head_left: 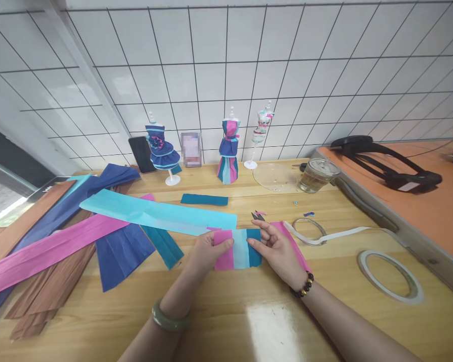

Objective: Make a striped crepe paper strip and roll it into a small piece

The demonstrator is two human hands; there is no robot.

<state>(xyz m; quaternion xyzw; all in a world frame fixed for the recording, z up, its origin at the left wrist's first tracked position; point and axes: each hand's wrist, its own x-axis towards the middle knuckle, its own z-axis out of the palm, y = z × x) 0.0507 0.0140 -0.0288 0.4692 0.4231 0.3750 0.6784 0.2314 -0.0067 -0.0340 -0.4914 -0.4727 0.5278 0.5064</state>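
Between both hands is a small striped piece of crepe paper, with pink, light blue and teal bands side by side. My left hand pinches its pink edge, thumb on top. At the teal side my right hand grips it with thumb and bent fingers. Beneath the right hand lies a pink crepe strip, partly covered. Just beyond the hands, a long light blue crepe strip stretches left. The dark tips of scissors show behind my right fingers; their handles are hidden.
Several crepe strips, including a navy one, pile at the left. Mini dress forms, one in a navy dress, stand along the wall. Tape rolls, a loose white tape strip and a lidded glass jar are at the right.
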